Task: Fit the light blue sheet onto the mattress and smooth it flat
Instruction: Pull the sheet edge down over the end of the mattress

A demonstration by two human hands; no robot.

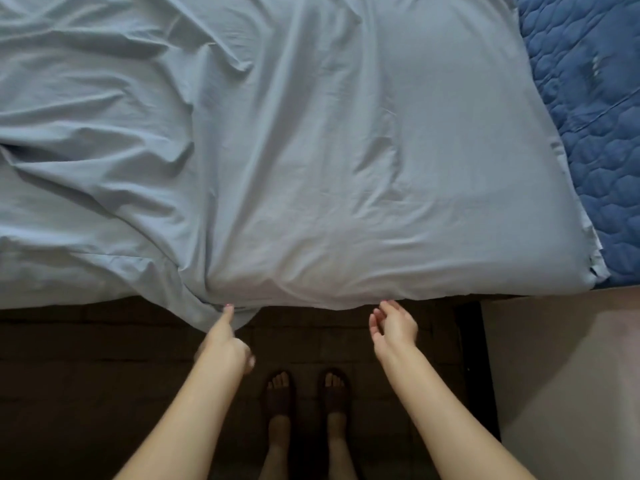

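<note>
Fingers (228, 310) touch sheet (311, 150) edge; right hand (394, 325) open

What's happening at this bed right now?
A person stands at the near edge of the bed, fitting the light blue sheet. The left hand grips the sheet's hanging edge, thumb pointing up. The right hand is open, just below the edge, holding nothing. The sheet is wrinkled on the left, and the dark blue quilted mattress shows uncovered at the right.

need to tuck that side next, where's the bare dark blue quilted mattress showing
In the head view, the dark blue quilted mattress shows at the right edge, beyond the light blue sheet, past the right hand.
</note>
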